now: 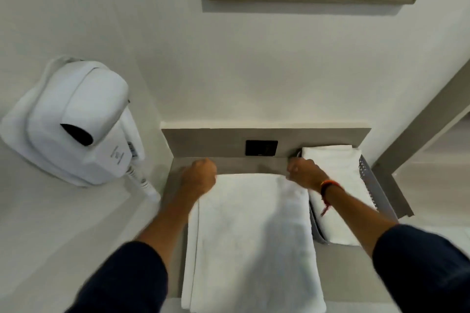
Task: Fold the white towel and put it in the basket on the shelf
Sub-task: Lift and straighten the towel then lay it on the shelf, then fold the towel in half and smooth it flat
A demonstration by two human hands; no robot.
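**Both hands pinching the far corners of a half-folded towel on the shelf**

The white towel (254,236) lies flat on the grey shelf (356,269), already doubled lengthwise: layered edges show along the side beneath the left forearm. The left hand (199,176) is clenched on the towel's far left corner, and the right hand (304,173) is clenched on its far right corner. Holding both far corners at once keeps the far edge taut and square, which, by judgement, prepares it to be drawn toward the body for the next cross fold.

Just beyond and outboard of the right hand stands the perforated metal basket (368,178), its near end passing under the right forearm. It already holds a folded towel (335,185), so the new one will probably need to be stacked on top or tucked beside it. Setting the work directly alongside the basket keeps the final transfer short.

Well outboard of the left hand, a wall-mounted hair dryer (76,122) hangs with its coiled cord (142,183) trailing toward the shelf's corner, near the left wrist; a wide sweep could brush it. A dark socket plate (261,148) sits on the back panel between and beyond the two hands.
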